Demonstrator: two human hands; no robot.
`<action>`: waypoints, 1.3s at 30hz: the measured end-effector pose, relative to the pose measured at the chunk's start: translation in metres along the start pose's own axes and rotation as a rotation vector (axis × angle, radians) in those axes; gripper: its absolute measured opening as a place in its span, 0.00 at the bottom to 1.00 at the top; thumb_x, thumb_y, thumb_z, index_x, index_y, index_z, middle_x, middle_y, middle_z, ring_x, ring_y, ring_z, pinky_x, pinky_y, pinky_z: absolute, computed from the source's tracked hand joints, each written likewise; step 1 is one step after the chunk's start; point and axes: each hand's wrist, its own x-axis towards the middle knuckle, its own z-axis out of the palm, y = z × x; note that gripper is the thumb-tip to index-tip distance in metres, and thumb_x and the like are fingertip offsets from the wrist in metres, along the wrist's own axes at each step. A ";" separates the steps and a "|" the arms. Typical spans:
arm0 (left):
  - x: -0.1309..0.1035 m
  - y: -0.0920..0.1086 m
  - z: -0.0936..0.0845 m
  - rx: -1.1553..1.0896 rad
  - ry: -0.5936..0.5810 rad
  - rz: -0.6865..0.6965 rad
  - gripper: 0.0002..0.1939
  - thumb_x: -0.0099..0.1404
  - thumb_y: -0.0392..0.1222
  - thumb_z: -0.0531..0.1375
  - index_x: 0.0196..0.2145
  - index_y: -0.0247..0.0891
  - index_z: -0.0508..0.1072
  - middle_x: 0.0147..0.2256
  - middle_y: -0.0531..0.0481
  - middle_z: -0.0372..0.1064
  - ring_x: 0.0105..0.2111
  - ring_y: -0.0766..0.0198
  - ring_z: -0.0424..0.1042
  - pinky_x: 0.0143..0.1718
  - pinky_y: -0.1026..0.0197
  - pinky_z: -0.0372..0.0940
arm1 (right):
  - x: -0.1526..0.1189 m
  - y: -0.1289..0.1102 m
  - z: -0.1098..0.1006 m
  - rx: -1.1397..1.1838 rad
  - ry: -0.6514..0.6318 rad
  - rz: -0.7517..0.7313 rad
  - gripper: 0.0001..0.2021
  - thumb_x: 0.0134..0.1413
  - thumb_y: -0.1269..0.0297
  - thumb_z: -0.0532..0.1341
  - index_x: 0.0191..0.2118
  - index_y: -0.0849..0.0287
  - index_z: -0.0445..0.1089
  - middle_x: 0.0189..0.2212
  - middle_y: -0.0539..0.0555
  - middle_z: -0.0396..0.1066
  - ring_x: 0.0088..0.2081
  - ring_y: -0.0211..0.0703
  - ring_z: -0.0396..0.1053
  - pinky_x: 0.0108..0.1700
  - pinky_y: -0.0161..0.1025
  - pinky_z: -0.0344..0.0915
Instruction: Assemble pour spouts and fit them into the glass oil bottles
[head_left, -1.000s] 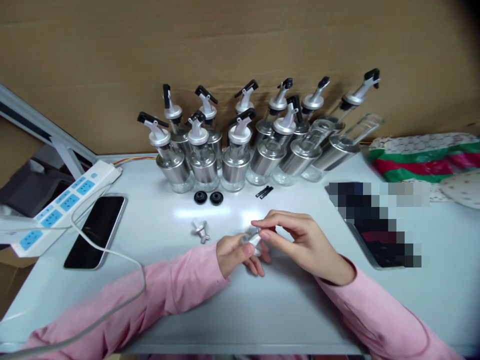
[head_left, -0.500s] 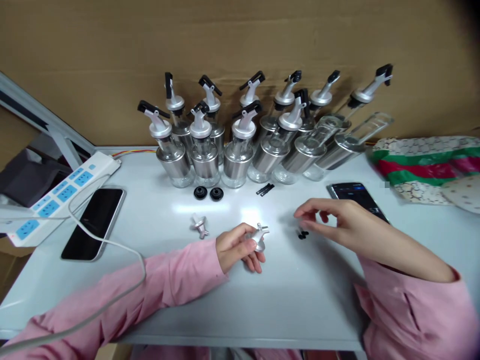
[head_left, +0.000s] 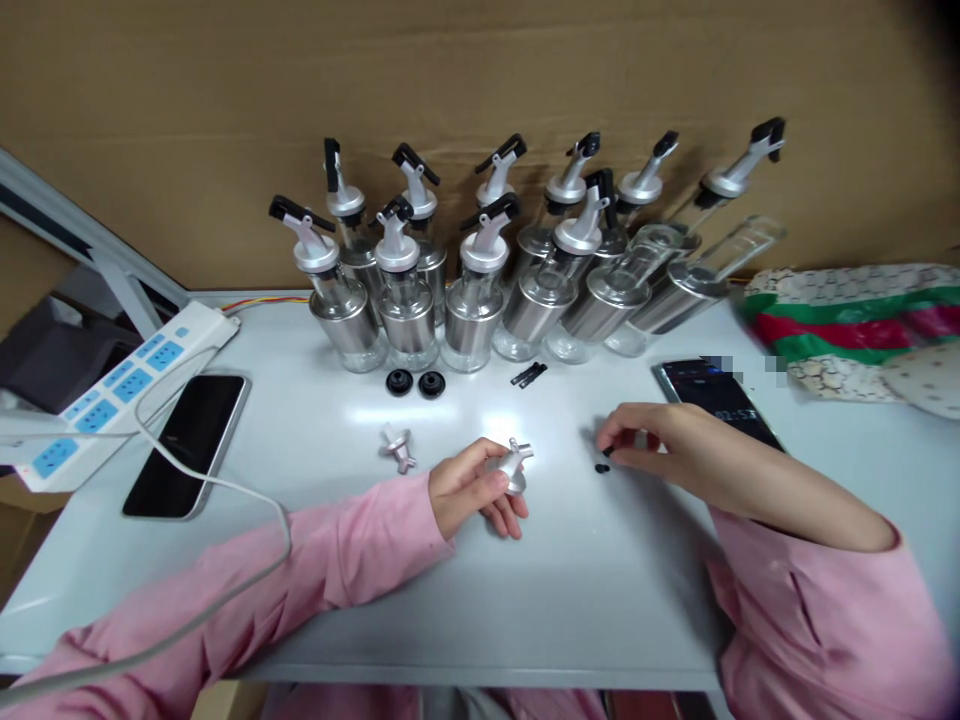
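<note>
My left hand (head_left: 472, 488) is closed around a silver pourer spout (head_left: 513, 466), its nozzle pointing up and to the right. Over to the right, my right hand (head_left: 645, 435) pinches a small black part (head_left: 608, 452) between thumb and fingertips, just above the table. A second small black piece (head_left: 601, 468) lies right below those fingertips. Another silver pourer spout (head_left: 398, 449) rests on its side left of my left hand. Two round black stoppers (head_left: 415, 384) and two thin black strips (head_left: 529, 375) lie farther back.
Several glass-and-steel bottles (head_left: 474, 315) stand in rows along the cardboard backing, most with pourers fitted. A phone (head_left: 187, 445) and a power strip (head_left: 124, 395) are at left, a white cable crossing my left sleeve. Another phone (head_left: 712, 400) lies behind my right hand, near a patterned bag (head_left: 847, 335).
My right hand has come down onto the small black parts and its fingertips have closed on one, lifting it slightly. My left hand keeps its hold on the pourer spout.
</note>
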 end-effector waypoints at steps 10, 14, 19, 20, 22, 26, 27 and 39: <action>-0.001 0.001 -0.002 -0.006 0.000 0.036 0.28 0.59 0.66 0.54 0.38 0.36 0.59 0.29 0.50 0.68 0.24 0.66 0.73 0.28 0.64 0.65 | 0.011 -0.066 0.034 0.317 0.526 -0.291 0.04 0.57 0.70 0.59 0.38 0.57 0.69 0.33 0.53 0.74 0.35 0.41 0.72 0.39 0.37 0.67; 0.000 0.000 -0.003 -0.039 -0.011 0.050 0.27 0.59 0.66 0.54 0.36 0.38 0.56 0.31 0.51 0.68 0.24 0.66 0.73 0.27 0.64 0.65 | 0.012 -0.076 0.051 0.404 0.549 -0.372 0.10 0.60 0.73 0.56 0.42 0.55 0.71 0.34 0.53 0.73 0.36 0.40 0.71 0.38 0.36 0.67; 0.004 -0.004 -0.008 -0.059 -0.056 0.063 0.27 0.60 0.67 0.52 0.36 0.38 0.56 0.31 0.50 0.68 0.24 0.64 0.74 0.27 0.63 0.66 | 0.011 -0.071 0.056 0.512 0.593 -0.247 0.06 0.56 0.69 0.62 0.40 0.55 0.73 0.33 0.53 0.75 0.34 0.42 0.72 0.38 0.39 0.68; 0.004 -0.005 -0.009 -0.061 -0.061 0.069 0.27 0.60 0.68 0.51 0.36 0.38 0.55 0.31 0.50 0.68 0.24 0.64 0.74 0.26 0.64 0.66 | 0.011 -0.069 0.056 0.530 0.603 -0.232 0.05 0.54 0.68 0.63 0.38 0.55 0.73 0.32 0.53 0.75 0.35 0.43 0.72 0.38 0.39 0.68; 0.004 -0.007 -0.010 -0.056 -0.070 0.089 0.27 0.60 0.68 0.50 0.37 0.38 0.55 0.31 0.50 0.68 0.25 0.65 0.74 0.26 0.65 0.66 | 0.012 -0.068 0.057 0.566 0.603 -0.231 0.03 0.52 0.68 0.65 0.35 0.55 0.74 0.31 0.53 0.75 0.35 0.44 0.72 0.38 0.40 0.68; 0.003 -0.008 -0.010 -0.021 -0.080 0.126 0.27 0.61 0.68 0.48 0.37 0.38 0.56 0.32 0.50 0.68 0.24 0.66 0.73 0.27 0.65 0.65 | 0.012 -0.069 0.057 0.615 0.552 -0.246 0.06 0.52 0.71 0.64 0.35 0.53 0.76 0.33 0.52 0.77 0.36 0.43 0.73 0.39 0.39 0.69; 0.003 -0.008 -0.010 -0.009 -0.082 0.133 0.27 0.61 0.68 0.48 0.38 0.38 0.56 0.32 0.50 0.68 0.24 0.66 0.73 0.27 0.65 0.65 | 0.012 -0.069 0.057 0.620 0.538 -0.247 0.07 0.52 0.71 0.64 0.36 0.52 0.77 0.33 0.52 0.77 0.36 0.42 0.73 0.39 0.39 0.69; 0.002 -0.007 -0.007 0.069 -0.078 0.158 0.30 0.61 0.69 0.47 0.41 0.37 0.58 0.31 0.49 0.67 0.24 0.66 0.72 0.26 0.66 0.65 | 0.012 -0.072 0.058 0.663 0.546 -0.132 0.04 0.48 0.65 0.67 0.32 0.55 0.76 0.28 0.52 0.78 0.30 0.42 0.74 0.34 0.37 0.70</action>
